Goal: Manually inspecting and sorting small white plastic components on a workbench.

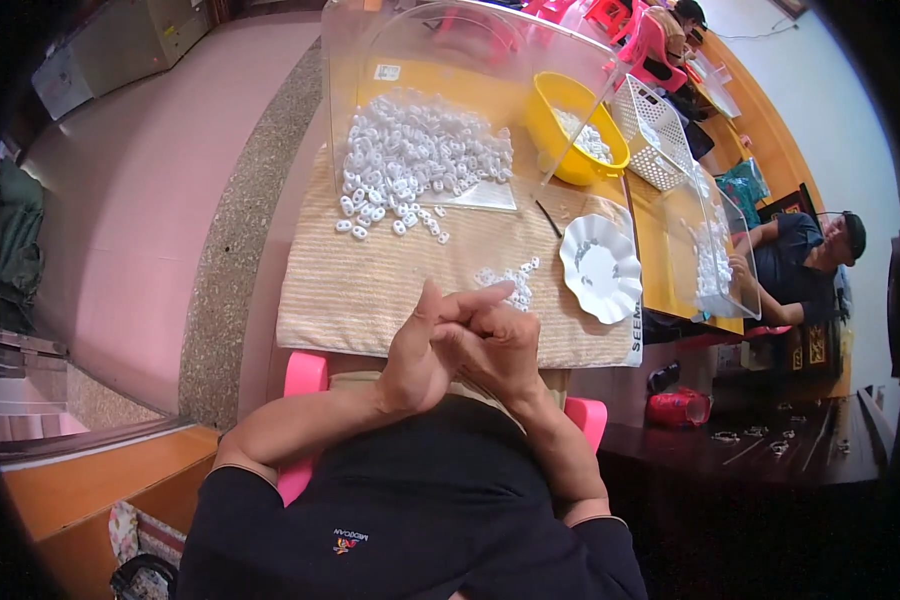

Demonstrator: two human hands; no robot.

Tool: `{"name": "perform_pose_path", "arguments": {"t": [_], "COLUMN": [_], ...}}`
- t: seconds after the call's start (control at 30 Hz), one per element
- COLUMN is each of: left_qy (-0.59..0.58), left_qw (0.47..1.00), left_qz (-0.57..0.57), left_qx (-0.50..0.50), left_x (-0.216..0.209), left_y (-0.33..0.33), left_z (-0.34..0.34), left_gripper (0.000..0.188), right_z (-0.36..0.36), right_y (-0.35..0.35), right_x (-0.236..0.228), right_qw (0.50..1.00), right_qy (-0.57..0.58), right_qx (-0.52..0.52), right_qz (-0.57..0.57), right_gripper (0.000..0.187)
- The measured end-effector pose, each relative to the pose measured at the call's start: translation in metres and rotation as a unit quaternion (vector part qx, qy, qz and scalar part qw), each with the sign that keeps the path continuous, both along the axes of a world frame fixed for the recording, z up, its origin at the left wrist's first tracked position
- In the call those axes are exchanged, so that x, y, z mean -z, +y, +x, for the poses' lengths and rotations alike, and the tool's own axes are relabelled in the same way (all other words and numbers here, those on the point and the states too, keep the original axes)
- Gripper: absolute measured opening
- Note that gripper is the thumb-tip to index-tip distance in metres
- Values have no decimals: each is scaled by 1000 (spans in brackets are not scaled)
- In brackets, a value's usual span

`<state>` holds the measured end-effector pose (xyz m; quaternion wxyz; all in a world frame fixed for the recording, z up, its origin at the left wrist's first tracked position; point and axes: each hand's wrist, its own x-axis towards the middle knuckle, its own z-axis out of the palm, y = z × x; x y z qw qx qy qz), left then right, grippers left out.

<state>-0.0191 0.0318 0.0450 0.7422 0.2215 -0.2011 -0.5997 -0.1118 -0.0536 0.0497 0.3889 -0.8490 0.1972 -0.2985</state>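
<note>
My left hand (416, 350) and my right hand (505, 350) meet in front of my chest, above the near edge of the striped towel (370, 290). The left thumb stands up, apart from fingers stretched out to the right. My right hand is closed, its fingers curled against the left palm; whatever it may hold is hidden. Just beyond them lies a small group of white plastic pieces (518, 285), partly covered by my fingers. Farther off, a large heap of white two-holed plastic pieces (420, 145) spreads out from under a clear plastic box-like shield (460, 50).
Right of my hands sits a white scalloped plate (600, 268), with a thin black stick (548, 218) beside it. A yellow basket (540, 120) holds more white pieces. Beyond stands a white perforated basket (650, 130). Another person (805, 260) works at a second clear shield (715, 255).
</note>
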Motion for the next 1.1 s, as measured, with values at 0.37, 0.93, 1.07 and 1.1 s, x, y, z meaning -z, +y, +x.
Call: {"name": "perform_pose_path", "arguments": {"t": [0.37,0.93,1.07,1.1], "left_qy": [36,-52,-28,-31], "left_qw": [995,978,976,975], "left_qz": [46,131,134,137], "left_qx": [-80,-155,-168,-171], "left_x": [27,37,33,33], "left_y": [-7,-19,-20,-21], "left_z": [1,19,27,31], "left_gripper": [57,16,14,14], "right_z": [-36,36,34,32], "right_y": [-90,-114,-112,-111], "right_x": [-2,5,2,0], "right_qw": [962,986,985,988], "right_qy": [32,143,149,131], "right_qx": [241,-10,-33,-33], "right_qz": [-121,-83,-76,-78], "right_gripper": [37,15,13,13]}}
